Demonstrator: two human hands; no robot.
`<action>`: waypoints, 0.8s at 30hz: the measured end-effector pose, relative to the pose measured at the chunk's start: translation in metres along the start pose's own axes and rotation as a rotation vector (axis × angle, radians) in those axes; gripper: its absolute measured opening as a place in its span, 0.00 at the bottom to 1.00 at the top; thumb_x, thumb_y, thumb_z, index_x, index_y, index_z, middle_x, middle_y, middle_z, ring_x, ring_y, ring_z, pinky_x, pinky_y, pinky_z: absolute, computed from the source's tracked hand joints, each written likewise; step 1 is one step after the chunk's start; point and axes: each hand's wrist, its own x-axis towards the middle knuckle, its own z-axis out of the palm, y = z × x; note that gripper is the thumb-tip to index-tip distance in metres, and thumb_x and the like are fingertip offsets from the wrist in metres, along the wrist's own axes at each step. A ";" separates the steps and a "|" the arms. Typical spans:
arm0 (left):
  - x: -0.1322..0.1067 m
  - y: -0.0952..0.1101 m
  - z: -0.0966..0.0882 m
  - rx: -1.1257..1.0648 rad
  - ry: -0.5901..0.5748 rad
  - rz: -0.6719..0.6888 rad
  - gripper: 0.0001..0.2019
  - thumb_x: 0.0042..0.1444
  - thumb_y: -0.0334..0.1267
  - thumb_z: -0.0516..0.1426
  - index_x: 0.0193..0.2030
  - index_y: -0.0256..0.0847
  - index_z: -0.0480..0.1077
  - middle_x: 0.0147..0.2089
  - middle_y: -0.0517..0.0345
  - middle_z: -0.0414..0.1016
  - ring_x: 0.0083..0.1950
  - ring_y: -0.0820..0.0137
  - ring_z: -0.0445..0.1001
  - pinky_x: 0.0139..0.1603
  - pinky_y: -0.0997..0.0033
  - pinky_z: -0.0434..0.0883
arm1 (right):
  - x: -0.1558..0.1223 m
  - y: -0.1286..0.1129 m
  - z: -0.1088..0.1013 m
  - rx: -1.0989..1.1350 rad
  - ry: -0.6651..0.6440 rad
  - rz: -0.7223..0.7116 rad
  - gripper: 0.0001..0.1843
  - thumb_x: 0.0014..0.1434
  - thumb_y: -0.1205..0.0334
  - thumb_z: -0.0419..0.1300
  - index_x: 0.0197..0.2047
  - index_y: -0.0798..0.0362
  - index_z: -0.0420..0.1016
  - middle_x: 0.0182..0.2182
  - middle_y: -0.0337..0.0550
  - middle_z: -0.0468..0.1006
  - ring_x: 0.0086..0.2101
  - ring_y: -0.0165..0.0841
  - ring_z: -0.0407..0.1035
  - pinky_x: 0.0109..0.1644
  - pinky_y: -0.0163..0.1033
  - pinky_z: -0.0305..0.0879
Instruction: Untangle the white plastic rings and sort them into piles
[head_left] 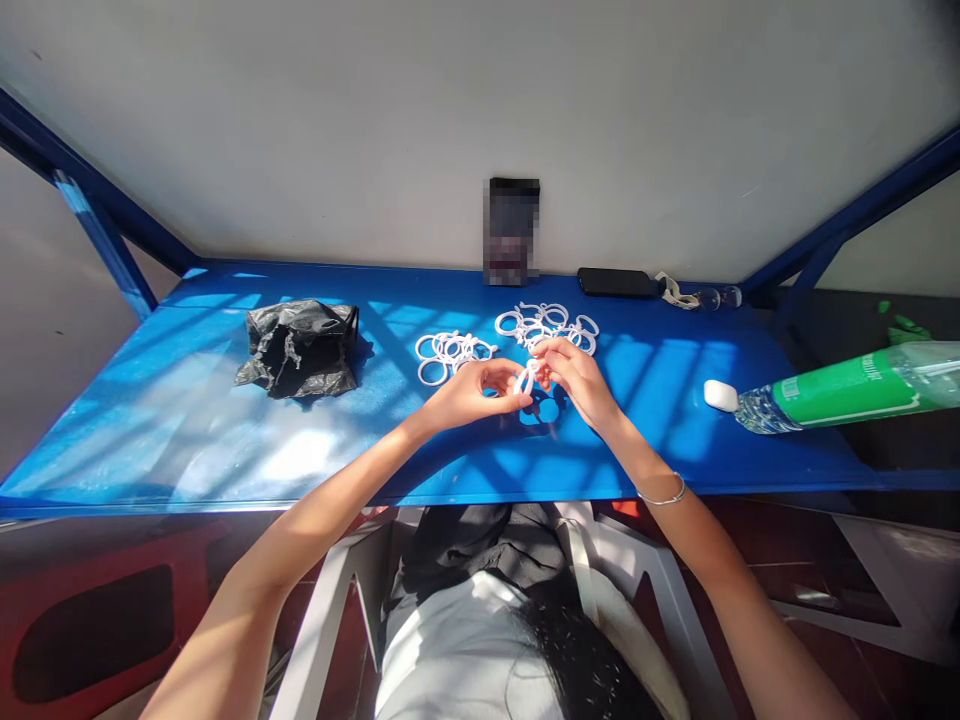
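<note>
Head view: one white ring [526, 382] at two hands.
The ring is over the blue table [645, 450], near two ring piles. The left hand [469, 395] pinches it; the right hand [579, 378] has bent fingers at its top, but I can't tell if they grip. I think a firm hold below and gentle fingertips on top would work well. Count: one left pile [454, 348], one right pile [537, 334], both too tangled to count rings; one black bag [307, 350], one bottle [855, 390], one black phone [615, 283].
</note>
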 end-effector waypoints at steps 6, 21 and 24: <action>0.001 -0.002 0.002 -0.057 -0.014 -0.049 0.21 0.47 0.51 0.69 0.39 0.36 0.75 0.29 0.59 0.74 0.31 0.73 0.72 0.35 0.73 0.69 | -0.002 0.004 0.001 0.055 -0.086 0.069 0.24 0.56 0.36 0.66 0.31 0.50 0.77 0.25 0.40 0.72 0.25 0.31 0.62 0.29 0.39 0.63; -0.001 0.002 0.006 0.073 0.040 -0.037 0.20 0.48 0.53 0.66 0.38 0.37 0.77 0.28 0.59 0.76 0.30 0.71 0.74 0.35 0.71 0.71 | -0.002 0.013 0.005 -0.034 -0.002 0.006 0.28 0.53 0.32 0.66 0.26 0.51 0.71 0.23 0.39 0.71 0.21 0.28 0.58 0.23 0.36 0.58; -0.002 0.002 0.006 0.121 0.061 -0.027 0.20 0.49 0.53 0.66 0.37 0.37 0.77 0.28 0.58 0.76 0.31 0.71 0.74 0.35 0.71 0.71 | -0.002 0.015 0.005 -0.024 0.007 0.012 0.29 0.52 0.32 0.66 0.25 0.50 0.70 0.25 0.40 0.72 0.21 0.28 0.58 0.23 0.36 0.59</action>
